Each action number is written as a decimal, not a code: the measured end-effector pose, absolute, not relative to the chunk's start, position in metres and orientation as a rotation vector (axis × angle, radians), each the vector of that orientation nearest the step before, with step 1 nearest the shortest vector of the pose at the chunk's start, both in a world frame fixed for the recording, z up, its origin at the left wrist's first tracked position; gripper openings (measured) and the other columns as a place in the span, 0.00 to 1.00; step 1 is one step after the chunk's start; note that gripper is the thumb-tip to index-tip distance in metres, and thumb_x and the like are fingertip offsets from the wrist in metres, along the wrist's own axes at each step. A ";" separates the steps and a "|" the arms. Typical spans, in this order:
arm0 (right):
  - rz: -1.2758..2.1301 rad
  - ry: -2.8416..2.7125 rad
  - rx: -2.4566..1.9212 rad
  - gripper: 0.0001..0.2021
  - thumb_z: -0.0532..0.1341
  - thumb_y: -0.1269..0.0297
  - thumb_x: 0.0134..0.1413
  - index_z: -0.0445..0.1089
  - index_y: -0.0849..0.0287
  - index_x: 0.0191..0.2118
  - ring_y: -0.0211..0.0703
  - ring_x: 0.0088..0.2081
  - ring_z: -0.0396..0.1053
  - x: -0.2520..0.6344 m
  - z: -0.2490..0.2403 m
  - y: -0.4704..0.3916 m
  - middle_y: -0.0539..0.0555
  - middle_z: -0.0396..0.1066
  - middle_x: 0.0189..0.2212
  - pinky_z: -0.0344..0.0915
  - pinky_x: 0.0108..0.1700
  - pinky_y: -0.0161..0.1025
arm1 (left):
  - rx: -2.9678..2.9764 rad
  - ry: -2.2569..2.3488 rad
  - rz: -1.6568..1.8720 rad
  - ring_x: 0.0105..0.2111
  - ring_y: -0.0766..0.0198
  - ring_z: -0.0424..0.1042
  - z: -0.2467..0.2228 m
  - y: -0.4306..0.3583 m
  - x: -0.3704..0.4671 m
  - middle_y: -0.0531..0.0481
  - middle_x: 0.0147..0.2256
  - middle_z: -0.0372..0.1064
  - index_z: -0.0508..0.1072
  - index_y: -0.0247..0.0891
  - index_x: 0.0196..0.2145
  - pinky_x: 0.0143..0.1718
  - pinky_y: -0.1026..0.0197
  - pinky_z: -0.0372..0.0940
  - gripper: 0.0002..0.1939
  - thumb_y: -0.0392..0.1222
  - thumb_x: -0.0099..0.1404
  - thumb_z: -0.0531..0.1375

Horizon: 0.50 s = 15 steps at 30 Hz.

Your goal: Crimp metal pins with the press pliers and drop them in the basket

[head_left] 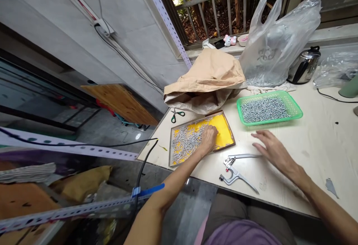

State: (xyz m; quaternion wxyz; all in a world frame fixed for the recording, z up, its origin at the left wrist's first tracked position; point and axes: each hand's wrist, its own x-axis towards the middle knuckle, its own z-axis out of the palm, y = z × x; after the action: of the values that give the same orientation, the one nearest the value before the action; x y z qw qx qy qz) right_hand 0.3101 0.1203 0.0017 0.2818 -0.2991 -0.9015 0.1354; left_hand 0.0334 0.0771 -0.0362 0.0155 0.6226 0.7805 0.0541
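A shallow tray (233, 143) with a yellow bottom holds many small silvery metal pieces (186, 140), heaped toward its left side. My left hand (209, 137) reaches into this tray at the right edge of the heap, its fingers curled down; what they hold, if anything, is hidden. Over the table, below a green basket (298, 113) full of similar metal pieces (264, 109), my right hand (270, 148) hangs with fingers apart and nothing in it. Hand pliers (236, 174) with a curved jaw lie on the table between my two forearms, one handle reaching toward my right hand.
Green-handled scissors (177, 115) lie behind the tray. A crumpled brown paper bag (209, 73), a clear plastic bag (276, 47) and a metal kettle (304, 66) stand along the back. The table's edge (201, 179) runs in front of me. A black cable (142, 166) hangs at left.
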 end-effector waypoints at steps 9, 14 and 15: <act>0.790 -2.397 -0.805 0.12 0.50 0.66 0.63 0.69 0.55 0.46 0.45 0.41 0.72 0.323 -0.007 0.058 0.56 0.70 0.39 0.72 0.42 0.44 | 1.491 2.163 0.585 0.25 0.67 0.67 -0.013 0.048 0.037 0.52 0.24 0.69 0.71 0.35 0.26 0.29 0.65 0.61 0.06 0.37 0.59 0.55; 0.933 -2.476 -0.817 0.11 0.51 0.65 0.63 0.67 0.58 0.47 0.44 0.38 0.71 0.330 -0.016 0.021 0.56 0.68 0.37 0.71 0.39 0.40 | 1.155 1.855 0.695 0.20 0.70 0.64 -0.016 0.002 0.061 0.55 0.21 0.65 0.69 0.35 0.23 0.22 0.67 0.60 0.08 0.43 0.53 0.61; 0.949 -2.482 -0.839 0.11 0.51 0.66 0.63 0.67 0.58 0.48 0.43 0.37 0.71 0.331 -0.018 0.016 0.56 0.68 0.37 0.71 0.39 0.40 | 1.081 1.793 0.681 0.18 0.71 0.62 -0.017 -0.005 0.065 0.56 0.19 0.64 0.69 0.35 0.24 0.21 0.67 0.59 0.10 0.45 0.53 0.62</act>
State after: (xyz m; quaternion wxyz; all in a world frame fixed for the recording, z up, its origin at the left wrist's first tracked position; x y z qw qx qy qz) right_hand 0.3311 0.0158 -0.0182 0.1765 -0.2964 -0.8768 0.3350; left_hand 0.0655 -0.0050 -0.0173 0.4527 0.4378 0.7262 0.2759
